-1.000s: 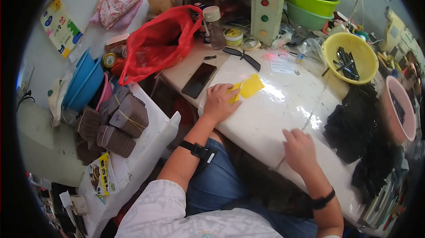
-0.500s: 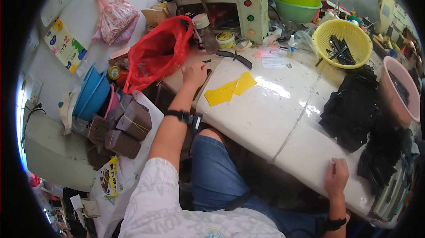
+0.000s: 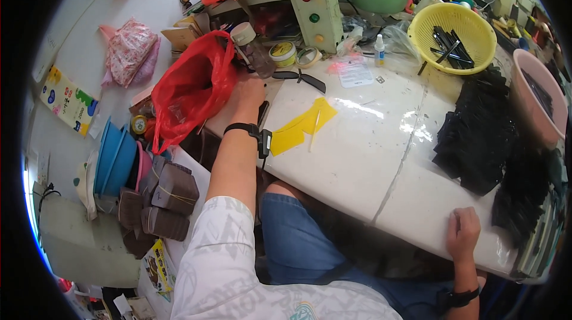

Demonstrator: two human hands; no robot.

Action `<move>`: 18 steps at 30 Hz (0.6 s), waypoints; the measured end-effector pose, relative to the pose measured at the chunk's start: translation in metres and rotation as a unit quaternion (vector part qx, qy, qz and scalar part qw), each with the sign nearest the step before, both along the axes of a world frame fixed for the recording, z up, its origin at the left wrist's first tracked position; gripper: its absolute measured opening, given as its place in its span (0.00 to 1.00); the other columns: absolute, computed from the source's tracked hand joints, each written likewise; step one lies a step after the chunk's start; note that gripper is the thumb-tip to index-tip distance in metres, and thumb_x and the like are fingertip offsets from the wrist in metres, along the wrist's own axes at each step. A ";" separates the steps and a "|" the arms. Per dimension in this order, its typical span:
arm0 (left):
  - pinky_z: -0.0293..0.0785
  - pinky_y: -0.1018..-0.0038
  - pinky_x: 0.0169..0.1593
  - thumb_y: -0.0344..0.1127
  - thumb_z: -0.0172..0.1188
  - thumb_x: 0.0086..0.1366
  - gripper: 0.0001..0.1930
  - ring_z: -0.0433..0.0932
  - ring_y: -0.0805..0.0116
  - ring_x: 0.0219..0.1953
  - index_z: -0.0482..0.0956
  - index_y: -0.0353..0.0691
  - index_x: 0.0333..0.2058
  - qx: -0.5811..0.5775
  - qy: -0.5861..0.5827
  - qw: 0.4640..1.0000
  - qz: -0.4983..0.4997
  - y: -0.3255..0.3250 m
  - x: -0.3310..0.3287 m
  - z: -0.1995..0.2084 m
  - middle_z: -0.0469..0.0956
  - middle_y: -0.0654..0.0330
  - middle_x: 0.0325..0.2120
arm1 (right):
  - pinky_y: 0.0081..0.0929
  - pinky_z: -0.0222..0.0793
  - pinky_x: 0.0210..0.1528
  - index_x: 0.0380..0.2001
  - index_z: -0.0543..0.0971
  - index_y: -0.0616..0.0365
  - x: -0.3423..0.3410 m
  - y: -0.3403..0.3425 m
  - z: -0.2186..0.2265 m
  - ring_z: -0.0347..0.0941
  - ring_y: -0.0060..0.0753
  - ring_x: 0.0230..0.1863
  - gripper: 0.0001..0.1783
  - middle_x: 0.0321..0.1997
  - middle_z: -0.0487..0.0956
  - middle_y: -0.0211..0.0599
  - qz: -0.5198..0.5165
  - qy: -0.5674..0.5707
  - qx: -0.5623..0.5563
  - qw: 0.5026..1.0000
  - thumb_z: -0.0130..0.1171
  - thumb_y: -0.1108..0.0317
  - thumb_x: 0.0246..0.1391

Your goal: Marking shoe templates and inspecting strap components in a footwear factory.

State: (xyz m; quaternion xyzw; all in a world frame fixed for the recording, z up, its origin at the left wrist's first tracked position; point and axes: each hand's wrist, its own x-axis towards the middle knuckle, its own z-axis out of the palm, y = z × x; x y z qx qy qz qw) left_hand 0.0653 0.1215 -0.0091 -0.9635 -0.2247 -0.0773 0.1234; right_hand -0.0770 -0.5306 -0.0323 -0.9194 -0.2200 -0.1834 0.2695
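My left hand reaches to the far left of the white table, between the open red plastic bag and a clear bottle with a white cap. Its fingers are mostly hidden, so any hold cannot be made out. Closer to me, yellow cut pieces lie flat with a thin pale stick across them. Beyond them is a slim dark object of unclear kind. My right hand rests at the near right edge with curled fingers and nothing visible in them.
A yellow basket of black strips stands at the far right, near a pink basin. Black sheet material is heaped at the right. Bundled brown pieces and blue basins sit at the left. A spray bottle stands at the back.
My left hand has moved farther away, closer to the capped bottle, and its arm has straightened. The view has turned a little. My right hand stays curled at the table's edge.
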 end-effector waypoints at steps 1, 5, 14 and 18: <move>0.78 0.58 0.49 0.31 0.57 0.58 0.13 0.82 0.47 0.42 0.84 0.37 0.41 0.001 -0.032 0.999 0.016 0.004 -0.004 0.001 0.82 0.44 0.40 | 0.40 0.61 0.31 0.31 0.75 0.61 -0.001 0.000 0.001 0.67 0.48 0.28 0.04 0.28 0.71 0.43 0.005 0.001 -0.002 1.000 0.59 0.76 0.51; 0.80 0.71 0.43 0.27 0.63 0.59 0.09 0.84 0.63 0.37 0.83 0.31 0.39 -0.420 -0.338 0.841 -0.052 0.022 -0.029 0.008 0.84 0.55 0.36 | 0.40 0.61 0.32 0.31 0.75 0.60 0.001 0.000 0.003 0.67 0.48 0.28 0.04 0.28 0.71 0.43 0.030 0.009 0.011 0.999 0.59 0.76 0.51; 0.79 0.77 0.39 0.21 0.60 0.62 0.09 0.80 0.73 0.32 0.82 0.26 0.41 -0.844 0.012 0.527 -0.102 -0.352 -0.192 0.026 0.83 0.57 0.32 | 0.20 0.65 0.26 0.37 0.79 0.63 -0.031 0.029 0.002 0.71 0.21 0.24 0.05 0.27 0.79 0.34 0.019 0.191 0.304 0.933 0.58 0.73 0.60; 0.77 0.78 0.39 0.21 0.60 0.62 0.08 0.79 0.73 0.32 0.82 0.26 0.40 -0.874 0.043 0.470 -0.111 -0.391 -0.219 0.001 0.83 0.57 0.33 | 0.15 0.64 0.23 0.37 0.79 0.62 -0.068 0.057 0.024 0.69 0.15 0.21 0.09 0.27 0.80 0.30 0.023 0.527 0.435 0.730 0.55 0.67 0.65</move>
